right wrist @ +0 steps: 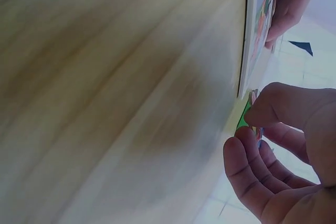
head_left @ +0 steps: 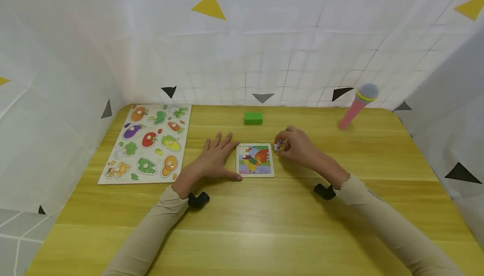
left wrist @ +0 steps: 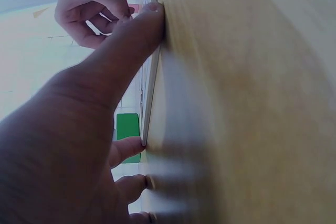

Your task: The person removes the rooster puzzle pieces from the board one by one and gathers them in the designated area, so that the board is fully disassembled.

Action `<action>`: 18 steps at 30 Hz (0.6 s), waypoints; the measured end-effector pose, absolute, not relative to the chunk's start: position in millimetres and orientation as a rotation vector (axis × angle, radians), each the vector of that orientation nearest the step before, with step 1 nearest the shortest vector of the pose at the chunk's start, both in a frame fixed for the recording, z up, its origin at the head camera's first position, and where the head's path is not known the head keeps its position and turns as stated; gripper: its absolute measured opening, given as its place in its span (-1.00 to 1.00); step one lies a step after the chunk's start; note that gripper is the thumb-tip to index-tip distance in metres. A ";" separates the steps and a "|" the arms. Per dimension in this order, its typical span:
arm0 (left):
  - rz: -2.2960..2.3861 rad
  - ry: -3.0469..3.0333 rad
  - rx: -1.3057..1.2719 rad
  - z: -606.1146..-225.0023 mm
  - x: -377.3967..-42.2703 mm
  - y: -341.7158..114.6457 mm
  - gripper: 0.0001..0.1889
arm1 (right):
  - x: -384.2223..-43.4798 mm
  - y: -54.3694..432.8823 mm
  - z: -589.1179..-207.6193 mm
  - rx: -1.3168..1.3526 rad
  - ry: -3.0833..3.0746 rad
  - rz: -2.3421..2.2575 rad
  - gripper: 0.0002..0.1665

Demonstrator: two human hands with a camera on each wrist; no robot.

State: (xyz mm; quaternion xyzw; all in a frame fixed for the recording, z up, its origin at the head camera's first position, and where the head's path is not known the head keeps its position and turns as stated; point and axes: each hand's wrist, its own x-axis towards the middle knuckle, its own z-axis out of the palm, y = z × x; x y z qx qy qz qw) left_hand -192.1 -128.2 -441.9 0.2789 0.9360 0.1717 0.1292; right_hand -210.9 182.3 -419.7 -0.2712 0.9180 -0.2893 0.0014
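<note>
A small square jigsaw puzzle with a colourful hen-like picture in a pale frame lies flat on the table. My left hand is spread along its left side, with thumb and forefinger touching the frame's edge in the left wrist view. Just off the frame's upper right corner, my right hand pinches a jigsaw piece with red and blue print between thumb and fingers. In the right wrist view the piece is mostly hidden by the fingertips.
A vegetable peg board lies on the left of the wooden table. A green block sits behind the puzzle. Toward the back right stands a pink toy microphone, leaning in view. White sheeting surrounds the table's back and sides.
</note>
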 end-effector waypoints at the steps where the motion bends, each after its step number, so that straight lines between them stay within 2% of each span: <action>1: 0.498 2.723 0.812 -442.2 -192.5 -128.1 0.20 | -210.7 183.8 -419.4 -0.846 2.881 -0.905 -0.63; 18: 0.501 2.722 0.808 -440.2 -192.3 -127.3 0.20 | -211.0 198.1 -424.1 -0.729 2.889 -0.804 -0.67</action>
